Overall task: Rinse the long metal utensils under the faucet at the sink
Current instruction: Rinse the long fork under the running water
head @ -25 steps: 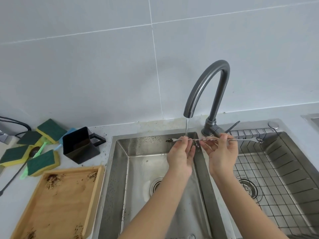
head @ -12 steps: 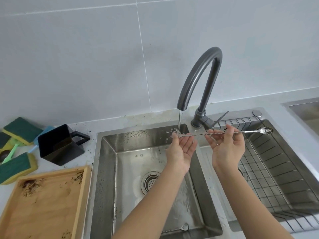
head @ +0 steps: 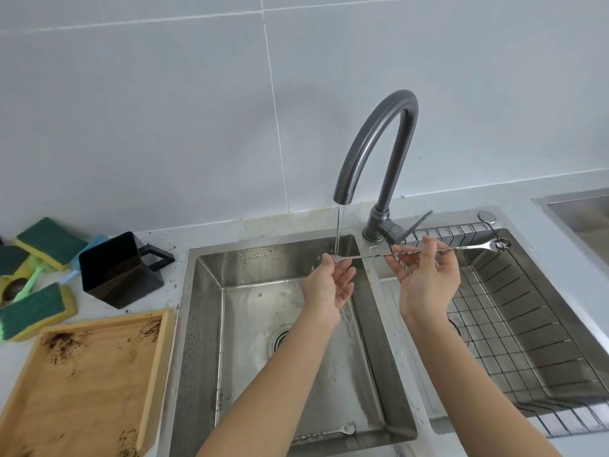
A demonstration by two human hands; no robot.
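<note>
Under the faucet [head: 375,150] at frame centre, both hands, left hand [head: 328,285] and right hand [head: 428,285], pinch the spoon [head: 418,252]; its dirty bowl at right should slide under the stream next.

At the left of your frame the pale countertop [head: 99,311] carries a wooden tray [head: 155,374] smeared with dark grounds, a black square jug [head: 118,272] just behind it, and green-and-yellow sponges [head: 36,308] at the far left edge. Dark specks dot the counter around the jug.
</note>
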